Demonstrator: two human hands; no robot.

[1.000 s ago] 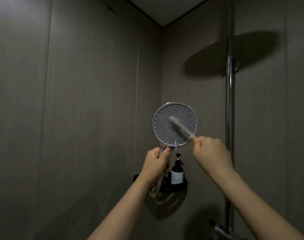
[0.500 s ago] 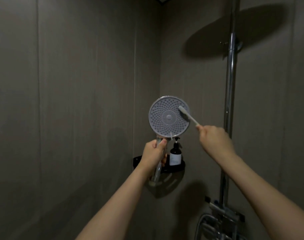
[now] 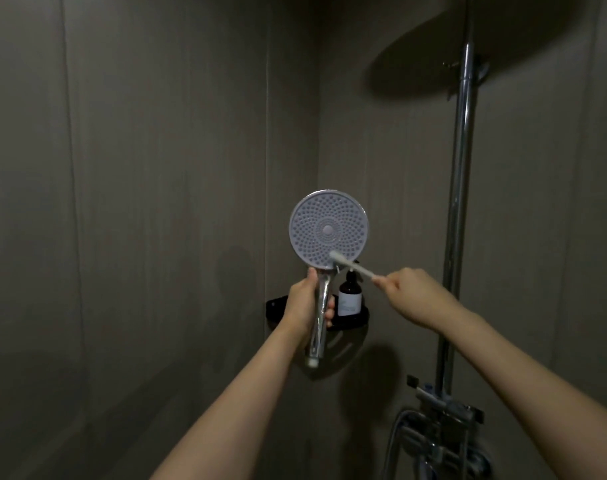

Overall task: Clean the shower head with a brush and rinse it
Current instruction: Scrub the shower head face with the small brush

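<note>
Shower stall, dim light. Shower head (image 3: 328,231) held up centre-frame, nozzle face toward the person, in front of the far corner.

Left hand (image 3: 306,303) wrapped round the chrome handle just below the disc; fingers curl round the far side, thumb up along the near side. Right hand (image 3: 413,294) pinches the tail of a thin white brush (image 3: 351,265); bristle end sits on the lower right edge of the disc. Looks like scrubbing in progress, rinse not yet done.

Handling, my guess: head is rigid plastic/chrome, light enough for one hand, but the polished handle likely slick when wet, so a full wrap high up near the neck seems the best hold. Nozzle face has small nubs, prob. rubbery; light strokes should do. Brush is slim, likely flexes if pushed hard from that far back.

Behind: black corner shelf (image 3: 361,318) w/ dark pump bottle (image 3: 349,296), just right of the handle. Chrome riser pipe (image 3: 460,188) at right, mixer valve (image 3: 444,427) low right.
</note>
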